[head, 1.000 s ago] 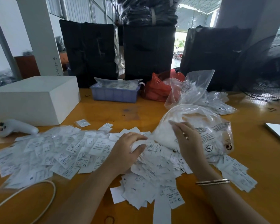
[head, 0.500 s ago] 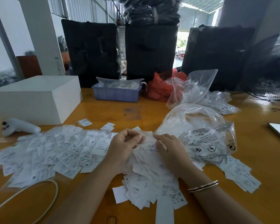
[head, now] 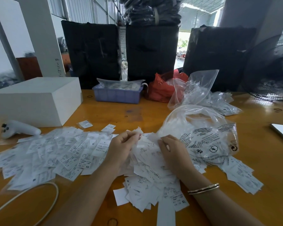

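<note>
Seen from the head camera, the person's left hand (head: 121, 147) is curling its fingers closed and pinching a few white size labels (head: 138, 133) at the fingertips. These are sitting just left of the clear printed bag (head: 207, 141). The right hand (head: 173, 150) is touching that bag's left edge, with its fingers tucked down and gripping a clump from the heap of labels (head: 147, 170). How many it is holding I cannot tell. The heap is lying under and between both hands, spilling toward the person from the bag's near left corner. A gold bangle (head: 203, 188) is sitting on the right wrist, just nearer than the bag.

More labels are spreading out in a flat sheet of tags (head: 55, 152) well to the bag's left. A white controller (head: 20, 130) and a white box (head: 36, 98) are lying beyond that sheet, far left of the bag. A blue tray (head: 118, 95) and a red bag (head: 162, 88) are standing behind the bag to its left. A black fan (head: 271, 70) is standing behind it to the right.
</note>
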`<state>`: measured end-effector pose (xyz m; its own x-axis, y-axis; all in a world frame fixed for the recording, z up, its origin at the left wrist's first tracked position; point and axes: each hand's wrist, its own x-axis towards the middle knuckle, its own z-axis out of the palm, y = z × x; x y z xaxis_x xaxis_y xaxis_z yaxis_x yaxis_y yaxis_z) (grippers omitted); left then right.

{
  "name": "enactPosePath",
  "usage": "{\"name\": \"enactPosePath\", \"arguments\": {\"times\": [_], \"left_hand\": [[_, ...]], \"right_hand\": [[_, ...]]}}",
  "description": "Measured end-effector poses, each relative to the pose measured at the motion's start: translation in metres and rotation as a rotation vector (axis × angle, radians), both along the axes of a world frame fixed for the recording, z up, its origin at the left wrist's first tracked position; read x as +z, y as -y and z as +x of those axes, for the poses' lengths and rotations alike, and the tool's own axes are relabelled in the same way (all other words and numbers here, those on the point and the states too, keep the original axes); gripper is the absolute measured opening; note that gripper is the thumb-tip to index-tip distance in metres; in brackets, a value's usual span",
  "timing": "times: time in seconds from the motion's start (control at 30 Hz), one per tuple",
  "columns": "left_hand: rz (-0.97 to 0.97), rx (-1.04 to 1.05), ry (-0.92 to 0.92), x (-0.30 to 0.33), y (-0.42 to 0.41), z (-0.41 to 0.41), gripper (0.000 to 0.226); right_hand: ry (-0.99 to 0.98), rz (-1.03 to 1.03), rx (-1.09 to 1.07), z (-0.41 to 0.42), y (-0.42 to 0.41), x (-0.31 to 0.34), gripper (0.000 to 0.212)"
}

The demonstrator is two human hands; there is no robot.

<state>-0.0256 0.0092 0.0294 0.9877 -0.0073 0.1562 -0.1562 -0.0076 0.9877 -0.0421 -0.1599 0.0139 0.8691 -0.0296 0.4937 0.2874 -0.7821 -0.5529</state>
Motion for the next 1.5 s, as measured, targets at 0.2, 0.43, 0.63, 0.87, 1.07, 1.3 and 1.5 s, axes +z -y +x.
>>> {"name": "enactPosePath", "arguments": {"times": [0.2, 0.43, 0.63, 0.87, 1.07, 1.3, 1.5], "left_hand": [[0.087, -0.023, 0.058, -0.002, -0.002, 0.003, 0.007], [0.344, -0.035, 0.24, -0.011, -0.002, 0.004, 0.009], [0.191, -0.148, 0.172, -0.007, 0.001, 0.003, 0.003], [0.21, -0.34, 0.062, -0.007, 0.001, -0.001, 0.007], [0.205, -0.206, 0.031, -0.004, 0.001, -0.001, 0.018], [0.008, -0.1, -0.124, 0.0, 0.0, 0.001, 0.031], [-0.084, -0.018, -0.23, 0.001, -0.004, 0.004, 0.036]], "right_hand": [[0.008, 0.266, 0.07, -0.003, 0.001, 0.0, 0.043], [-0.135, 0.397, 0.2, -0.009, -0.009, 0.005, 0.02], [-0.115, 0.451, 0.093, -0.005, -0.008, 0.006, 0.007], [-0.06, 0.639, 0.081, -0.006, -0.005, 0.008, 0.009], [-0.094, 0.61, 0.092, -0.007, -0.007, 0.006, 0.007], [0.08, 0.645, 0.108, -0.011, -0.007, 0.009, 0.033], [0.064, 0.611, 0.223, -0.018, -0.009, 0.017, 0.045]]}}
